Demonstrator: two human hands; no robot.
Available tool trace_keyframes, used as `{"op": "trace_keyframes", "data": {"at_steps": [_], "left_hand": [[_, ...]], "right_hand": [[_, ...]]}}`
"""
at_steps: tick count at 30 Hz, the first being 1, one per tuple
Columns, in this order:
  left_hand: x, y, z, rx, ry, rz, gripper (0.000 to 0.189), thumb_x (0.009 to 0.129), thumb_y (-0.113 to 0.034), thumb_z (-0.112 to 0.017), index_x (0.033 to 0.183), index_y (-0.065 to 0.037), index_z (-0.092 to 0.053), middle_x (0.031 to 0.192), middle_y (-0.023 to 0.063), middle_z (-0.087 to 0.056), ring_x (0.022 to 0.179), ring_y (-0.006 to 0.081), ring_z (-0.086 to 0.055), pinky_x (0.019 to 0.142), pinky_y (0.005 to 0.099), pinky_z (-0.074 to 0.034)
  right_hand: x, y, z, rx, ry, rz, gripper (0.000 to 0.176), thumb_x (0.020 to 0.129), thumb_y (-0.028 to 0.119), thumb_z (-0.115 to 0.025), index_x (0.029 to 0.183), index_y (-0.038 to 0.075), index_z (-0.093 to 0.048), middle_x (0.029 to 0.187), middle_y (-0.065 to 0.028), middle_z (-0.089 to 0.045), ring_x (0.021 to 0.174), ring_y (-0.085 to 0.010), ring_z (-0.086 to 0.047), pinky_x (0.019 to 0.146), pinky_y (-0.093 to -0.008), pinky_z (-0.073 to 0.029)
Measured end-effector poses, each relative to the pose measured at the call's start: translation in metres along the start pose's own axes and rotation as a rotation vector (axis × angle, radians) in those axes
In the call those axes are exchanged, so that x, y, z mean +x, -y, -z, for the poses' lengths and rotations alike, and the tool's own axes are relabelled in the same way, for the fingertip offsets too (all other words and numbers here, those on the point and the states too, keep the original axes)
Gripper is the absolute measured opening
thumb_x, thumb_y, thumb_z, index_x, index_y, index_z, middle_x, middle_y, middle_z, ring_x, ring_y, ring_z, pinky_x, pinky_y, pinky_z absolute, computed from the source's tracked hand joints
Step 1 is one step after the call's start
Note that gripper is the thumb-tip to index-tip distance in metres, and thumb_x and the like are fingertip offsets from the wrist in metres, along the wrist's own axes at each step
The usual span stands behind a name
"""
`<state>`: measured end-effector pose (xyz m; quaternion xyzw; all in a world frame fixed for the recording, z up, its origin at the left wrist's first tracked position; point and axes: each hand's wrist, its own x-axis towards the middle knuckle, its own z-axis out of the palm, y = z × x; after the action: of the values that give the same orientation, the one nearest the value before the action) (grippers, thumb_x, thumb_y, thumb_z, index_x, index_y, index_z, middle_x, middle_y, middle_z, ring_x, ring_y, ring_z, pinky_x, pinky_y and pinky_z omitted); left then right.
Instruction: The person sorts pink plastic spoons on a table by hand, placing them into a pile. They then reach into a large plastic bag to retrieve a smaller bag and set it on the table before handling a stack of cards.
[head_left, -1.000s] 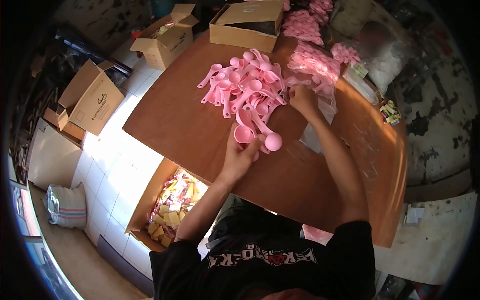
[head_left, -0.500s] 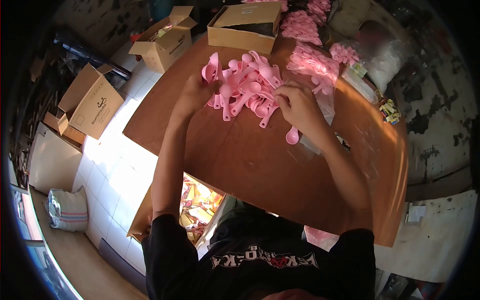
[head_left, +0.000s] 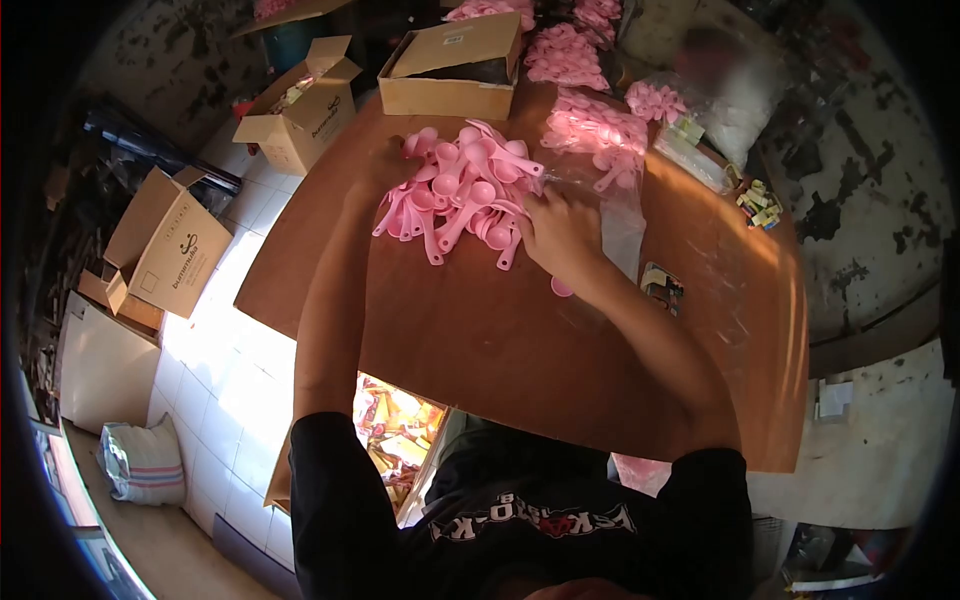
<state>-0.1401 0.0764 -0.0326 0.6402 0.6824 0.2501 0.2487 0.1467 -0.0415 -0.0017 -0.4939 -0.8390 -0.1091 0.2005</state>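
Note:
A heap of pink measuring spoons [head_left: 465, 190] lies on the brown tabletop [head_left: 450, 330], their handles pointing several ways. My left hand [head_left: 388, 165] is at the heap's upper left edge, in shadow, with its fingers hard to make out. At the right edge of the heap is my right hand [head_left: 562, 235], its fingers curled in against the outermost spoons; whatever is between the fingertips is hidden. One loose pink spoon [head_left: 561, 287] shows partly from beneath my right wrist.
Clear bags of pink spoons [head_left: 597, 125] lie at the back right, near a clear plastic sheet [head_left: 622, 230]. A cardboard box [head_left: 445, 97] sits at the table's back edge. Open cartons [head_left: 180, 245] stand on the floor to the left. Small yellow packets [head_left: 760, 205] lie at right.
The view has shifted, so the table's far items sit further left. My left hand has moved out to the heap's far left edge. My right hand stays by the right edge, covering more of the loose spoon.

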Motion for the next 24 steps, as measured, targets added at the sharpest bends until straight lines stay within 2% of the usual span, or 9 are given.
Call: {"op": "trace_keyframes", "data": {"at_steps": [1,3,7,14,16,18,20,22,24], "left_hand": [[-0.006,0.000,-0.006,0.107,-0.152,-0.027,0.047,0.077,-0.036,-0.065,0.110,-0.003,-0.064,0.110,0.0205,-0.065,0.105,0.0331,-0.063,0.087,0.0408,-0.049],[-0.012,-0.007,-0.010,0.173,-0.157,0.018,0.052,0.077,-0.042,-0.063,0.112,-0.004,-0.064,0.112,0.0214,-0.064,0.107,0.0348,-0.061,0.090,0.0420,-0.048],[-0.019,-0.021,-0.007,0.194,-0.119,0.069,0.059,0.078,-0.051,-0.060,0.118,-0.008,-0.063,0.115,0.0219,-0.063,0.110,0.0361,-0.060,0.092,0.0433,-0.047],[-0.040,-0.015,-0.011,0.104,-0.143,0.035,0.070,0.080,-0.056,-0.058,0.125,-0.003,-0.055,0.124,0.0250,-0.057,0.116,0.0381,-0.055,0.096,0.0430,-0.044],[-0.085,-0.036,-0.030,0.451,-0.851,-0.367,0.064,0.084,-0.044,-0.065,0.126,0.002,-0.053,0.126,0.0272,-0.053,0.120,0.0387,-0.051,0.100,0.0429,-0.040],[-0.149,-0.078,-0.039,0.019,-0.546,-0.603,0.059,0.086,-0.031,-0.067,0.132,0.000,-0.046,0.135,0.0271,-0.041,0.126,0.0398,-0.042,0.105,0.0440,-0.034],[-0.202,-0.097,-0.058,-0.231,-0.192,-0.673,0.055,0.086,-0.022,-0.068,0.131,0.000,-0.046,0.115,0.0256,-0.056,0.105,0.0360,-0.058,0.091,0.0398,-0.045],[-0.238,-0.111,-0.061,-0.366,0.327,-0.195,0.054,0.086,-0.018,-0.068,0.130,0.002,-0.044,0.086,0.0202,-0.062,0.077,0.0277,-0.064,0.068,0.0353,-0.049],[-0.248,-0.091,-0.088,-0.454,0.211,-0.275,0.051,0.086,-0.016,-0.067,0.128,0.003,-0.045,0.076,0.0179,-0.060,0.066,0.0240,-0.062,0.061,0.0340,-0.047]], "right_hand": [[-0.007,-0.006,0.001,0.001,0.011,-0.004,0.021,0.080,0.021,-0.066,0.091,0.002,-0.067,0.095,-0.0181,-0.065,0.083,-0.0337,-0.065,0.067,-0.0433,-0.053],[-0.017,-0.019,0.004,-0.097,0.401,-0.144,0.026,0.078,0.023,-0.069,0.092,0.001,-0.066,0.083,-0.0183,-0.067,0.075,-0.0335,-0.068,0.065,-0.0440,-0.054],[-0.028,-0.040,-0.012,-0.057,0.361,-0.180,0.027,0.075,0.021,-0.071,0.092,0.001,-0.066,0.074,-0.0180,-0.067,0.071,-0.0344,-0.068,0.066,-0.0446,-0.054],[-0.029,-0.053,-0.010,0.349,0.274,-0.250,0.049,0.074,0.013,-0.071,0.116,0.000,-0.050,0.080,-0.0193,-0.067,0.075,-0.0346,-0.068,0.068,-0.0425,-0.054],[-0.031,-0.046,0.003,0.525,0.230,-0.242,0.048,0.075,0.008,-0.069,0.117,-0.002,-0.048,0.080,-0.0182,-0.067,0.074,-0.0304,-0.069,0.067,-0.0398,-0.054],[-0.035,-0.035,0.013,0.868,0.117,-0.252,0.042,0.079,0.006,-0.069,0.113,-0.002,-0.047,0.085,-0.0163,-0.067,0.074,-0.0205,-0.068,0.065,-0.0331,-0.053],[-0.040,-0.016,0.025,0.994,0.088,-0.279,0.036,0.083,0.006,-0.068,0.111,-0.002,-0.047,0.086,-0.0127,-0.068,0.074,-0.0135,-0.065,0.066,-0.0268,-0.052],[-0.045,0.003,0.033,1.367,0.062,-0.274,0.033,0.086,0.007,-0.068,0.109,-0.001,-0.046,0.082,-0.0089,-0.068,0.071,-0.0117,-0.064,0.066,-0.0242,-0.051],[-0.047,0.000,0.025,1.359,0.094,-0.219,0.024,0.090,0.013,-0.065,0.104,-0.003,-0.054,0.079,-0.0065,-0.068,0.072,-0.0118,-0.064,0.067,-0.0254,-0.052]]}}
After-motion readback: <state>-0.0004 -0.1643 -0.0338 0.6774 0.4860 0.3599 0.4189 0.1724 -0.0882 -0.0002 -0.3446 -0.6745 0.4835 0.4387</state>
